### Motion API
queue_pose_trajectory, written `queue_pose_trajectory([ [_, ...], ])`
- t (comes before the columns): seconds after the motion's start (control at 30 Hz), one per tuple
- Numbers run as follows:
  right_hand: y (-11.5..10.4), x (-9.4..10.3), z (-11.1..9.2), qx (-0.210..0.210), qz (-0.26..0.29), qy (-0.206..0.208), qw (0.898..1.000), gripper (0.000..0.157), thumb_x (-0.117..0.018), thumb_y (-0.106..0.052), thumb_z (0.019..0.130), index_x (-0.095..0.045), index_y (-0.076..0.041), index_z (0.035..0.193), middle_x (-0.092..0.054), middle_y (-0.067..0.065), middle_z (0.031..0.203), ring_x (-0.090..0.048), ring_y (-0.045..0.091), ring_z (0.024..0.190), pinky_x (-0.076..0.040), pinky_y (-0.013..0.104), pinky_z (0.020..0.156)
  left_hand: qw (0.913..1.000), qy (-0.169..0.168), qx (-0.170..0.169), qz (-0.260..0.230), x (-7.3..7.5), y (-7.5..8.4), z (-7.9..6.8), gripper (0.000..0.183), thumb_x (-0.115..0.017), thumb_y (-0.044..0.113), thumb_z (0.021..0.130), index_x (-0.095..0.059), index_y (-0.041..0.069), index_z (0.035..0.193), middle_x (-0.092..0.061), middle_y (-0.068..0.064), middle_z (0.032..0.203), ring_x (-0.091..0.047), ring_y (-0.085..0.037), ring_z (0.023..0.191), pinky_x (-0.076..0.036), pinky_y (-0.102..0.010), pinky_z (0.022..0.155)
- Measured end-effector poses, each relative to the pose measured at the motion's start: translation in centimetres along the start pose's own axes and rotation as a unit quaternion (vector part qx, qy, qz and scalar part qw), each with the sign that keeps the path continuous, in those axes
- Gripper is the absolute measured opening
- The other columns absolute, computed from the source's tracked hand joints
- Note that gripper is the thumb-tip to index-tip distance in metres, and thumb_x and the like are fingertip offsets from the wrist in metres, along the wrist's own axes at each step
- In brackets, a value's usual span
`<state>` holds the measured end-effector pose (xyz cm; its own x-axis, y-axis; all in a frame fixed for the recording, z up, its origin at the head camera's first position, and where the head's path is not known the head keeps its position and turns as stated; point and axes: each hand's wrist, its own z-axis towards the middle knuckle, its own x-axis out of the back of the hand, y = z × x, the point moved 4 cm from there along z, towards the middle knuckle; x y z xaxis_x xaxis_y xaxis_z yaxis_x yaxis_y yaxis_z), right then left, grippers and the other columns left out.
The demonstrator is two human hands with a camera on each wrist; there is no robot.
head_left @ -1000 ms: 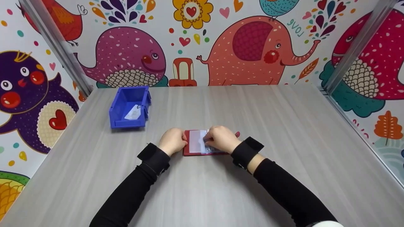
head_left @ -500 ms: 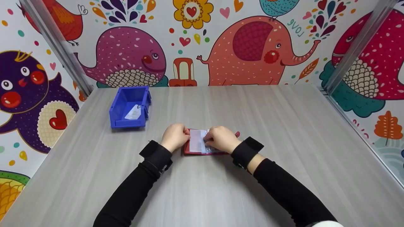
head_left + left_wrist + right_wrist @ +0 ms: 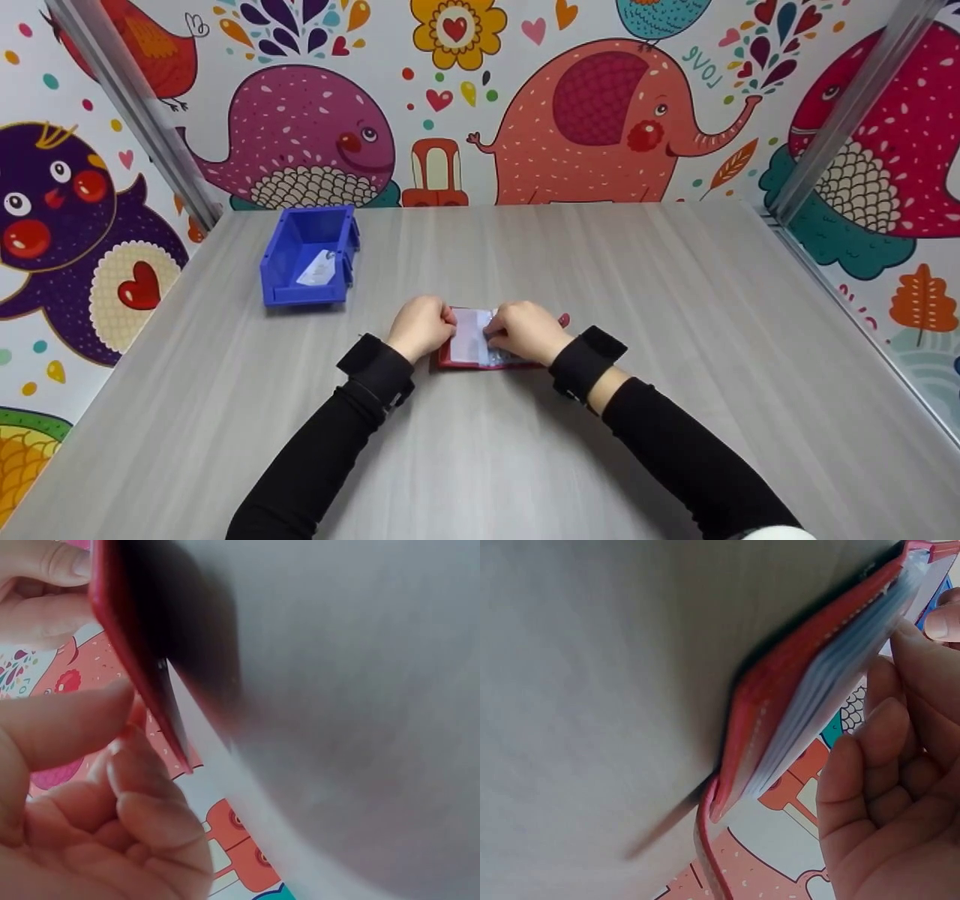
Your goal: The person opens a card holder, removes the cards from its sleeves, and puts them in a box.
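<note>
A red card holder (image 3: 445, 356) lies spread on the table in the head view, clear plastic sleeves (image 3: 468, 345) inside. My left hand (image 3: 418, 328) pinches the left cover near its outer edge; in the left wrist view thumb and curled fingers meet at the red cover (image 3: 124, 630), which tilts off the tabletop. My right hand (image 3: 529, 331) pinches the sleeves by the fold. The right wrist view shows the stacked sleeves (image 3: 817, 690) edge-on above the stitched red cover (image 3: 761, 701), and a red strap (image 3: 703, 832) hanging from it. The right hand hides much of the right half.
A blue plastic bin (image 3: 304, 292) with a white label (image 3: 318, 268) inside stands at the back left of the wood-grain table (image 3: 465, 465). Walls with cartoon animals (image 3: 585, 135) and metal posts (image 3: 847, 112) close off the back and sides.
My left hand has shifted slightly right and away from me, onto the left cover, whose outer edge has lifted a little. The right hand has stayed in place.
</note>
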<state>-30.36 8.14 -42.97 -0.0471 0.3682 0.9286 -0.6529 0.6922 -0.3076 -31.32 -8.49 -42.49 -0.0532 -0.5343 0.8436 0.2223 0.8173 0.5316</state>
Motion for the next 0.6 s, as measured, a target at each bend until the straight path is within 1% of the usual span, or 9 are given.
queue_pose_trajectory([
  [0.3,0.05,-0.05,0.06,0.002,0.000,0.002,1.000,0.016,-0.079,-0.009,0.082,-0.079,-0.003,0.098,-0.073,0.009,0.092,-0.069,0.023,0.087,-0.055,0.038,0.075,0.9999,-0.001,-0.009,0.010,-0.23,0.05,-0.05,0.007,-0.070,0.003,0.080,-0.072,0.008,0.075,-0.067,-0.002,0.077,-0.061,-0.024,0.076,-0.049,-0.037,0.077],
  [0.47,0.10,-0.06,0.08,-0.004,0.003,0.000,1.000,0.018,-0.079,-0.009,0.082,-0.079,-0.004,0.099,-0.073,0.009,0.094,-0.069,0.023,0.090,-0.055,0.037,0.077,0.9996,0.009,-0.025,0.012,-0.21,0.05,-0.15,0.005,-0.069,0.003,0.077,-0.072,0.007,0.075,-0.069,-0.005,0.078,-0.063,-0.026,0.077,-0.050,-0.038,0.076],
  [0.6,0.08,-0.02,0.05,-0.004,0.004,0.000,1.000,0.018,-0.079,-0.009,0.082,-0.079,-0.004,0.099,-0.074,0.009,0.094,-0.069,0.023,0.090,-0.055,0.037,0.077,0.9994,0.013,-0.028,0.012,-0.20,0.04,-0.21,0.004,-0.069,0.002,0.075,-0.071,0.006,0.074,-0.069,-0.005,0.077,-0.064,-0.027,0.077,-0.050,-0.039,0.076],
])
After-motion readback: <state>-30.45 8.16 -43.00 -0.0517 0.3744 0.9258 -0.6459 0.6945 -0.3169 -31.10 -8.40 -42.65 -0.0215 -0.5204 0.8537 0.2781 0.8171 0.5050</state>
